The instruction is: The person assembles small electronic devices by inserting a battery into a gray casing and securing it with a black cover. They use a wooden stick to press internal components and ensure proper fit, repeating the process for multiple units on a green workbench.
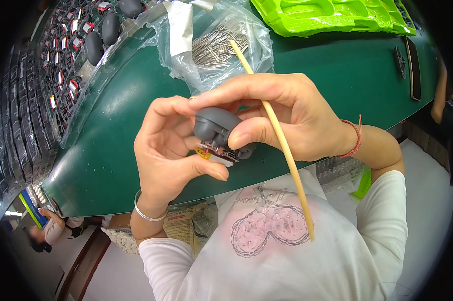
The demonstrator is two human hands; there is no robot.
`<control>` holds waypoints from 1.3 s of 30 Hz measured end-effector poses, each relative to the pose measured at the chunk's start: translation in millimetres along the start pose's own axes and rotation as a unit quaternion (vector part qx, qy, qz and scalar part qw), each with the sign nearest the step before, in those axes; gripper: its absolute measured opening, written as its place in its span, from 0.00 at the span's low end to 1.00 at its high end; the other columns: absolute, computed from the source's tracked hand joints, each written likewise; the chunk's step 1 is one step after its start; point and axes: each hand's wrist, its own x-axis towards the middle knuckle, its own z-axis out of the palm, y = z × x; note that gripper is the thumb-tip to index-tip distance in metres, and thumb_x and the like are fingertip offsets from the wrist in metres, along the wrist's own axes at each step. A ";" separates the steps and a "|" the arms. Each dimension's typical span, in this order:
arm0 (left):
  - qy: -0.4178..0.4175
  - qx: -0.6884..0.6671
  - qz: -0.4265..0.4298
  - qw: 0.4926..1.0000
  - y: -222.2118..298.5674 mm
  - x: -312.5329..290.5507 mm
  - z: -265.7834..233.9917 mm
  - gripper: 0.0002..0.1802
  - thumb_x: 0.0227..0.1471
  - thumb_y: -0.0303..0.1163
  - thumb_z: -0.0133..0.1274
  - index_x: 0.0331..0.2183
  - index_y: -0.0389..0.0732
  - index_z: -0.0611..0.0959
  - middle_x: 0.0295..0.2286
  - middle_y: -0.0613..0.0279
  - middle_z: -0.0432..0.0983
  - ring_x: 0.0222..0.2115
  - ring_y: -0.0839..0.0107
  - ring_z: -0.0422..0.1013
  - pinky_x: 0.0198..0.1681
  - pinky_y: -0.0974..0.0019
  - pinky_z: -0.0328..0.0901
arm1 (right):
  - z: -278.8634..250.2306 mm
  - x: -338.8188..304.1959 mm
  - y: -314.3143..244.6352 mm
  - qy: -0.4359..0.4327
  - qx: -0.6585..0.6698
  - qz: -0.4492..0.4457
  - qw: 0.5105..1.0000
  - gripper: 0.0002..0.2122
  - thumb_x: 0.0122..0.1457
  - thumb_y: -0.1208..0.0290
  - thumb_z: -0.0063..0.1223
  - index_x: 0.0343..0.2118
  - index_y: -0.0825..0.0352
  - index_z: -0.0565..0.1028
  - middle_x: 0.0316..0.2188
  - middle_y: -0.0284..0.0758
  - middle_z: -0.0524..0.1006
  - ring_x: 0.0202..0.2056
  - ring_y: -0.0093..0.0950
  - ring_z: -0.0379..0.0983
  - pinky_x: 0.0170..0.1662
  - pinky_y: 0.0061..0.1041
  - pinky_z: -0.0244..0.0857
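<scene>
Head view: both hands pinch a rounded grey plastic shell.

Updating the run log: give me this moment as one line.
left hand: holds grey shell | right hand: grips shell, wooden stick | bag of pins behind

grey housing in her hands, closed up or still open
Open: the grey housing shows its circuit board and wires bare along the lower edge, with no cover over them, held between left hand and right hand.
</scene>
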 end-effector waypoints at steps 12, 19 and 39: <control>-0.072 0.446 0.212 0.867 16.3 3.4 6.6 0.28 0.26 0.28 0.73 0.34 0.37 0.80 0.30 0.55 0.74 0.30 0.65 0.72 0.30 0.67 0.69 | 7.1 -5.0 -0.3 0.065 -0.068 0.016 0.995 0.11 0.51 0.73 0.63 0.32 0.73 0.73 0.26 0.37 0.78 0.30 0.23 0.77 0.37 0.21 0.71; 0.022 0.392 0.206 0.897 13.8 1.6 -10.9 0.28 0.25 0.25 0.74 0.32 0.35 0.76 0.28 0.58 0.71 0.30 0.69 0.70 0.32 0.70 0.66 | -9.6 16.0 -11.9 0.091 -0.422 -0.123 0.894 0.08 0.48 0.75 0.62 0.30 0.71 0.76 0.28 0.37 0.78 0.28 0.30 0.76 0.31 0.24 0.68; 0.067 0.325 0.157 0.930 13.2 7.3 -22.5 0.28 0.28 0.19 0.70 0.34 0.34 0.73 0.30 0.63 0.67 0.31 0.77 0.68 0.38 0.75 0.65 | -38.2 35.7 10.8 0.126 -0.566 -0.204 0.789 0.08 0.42 0.82 0.58 0.28 0.70 0.76 0.26 0.38 0.74 0.29 0.37 0.72 0.33 0.33 0.67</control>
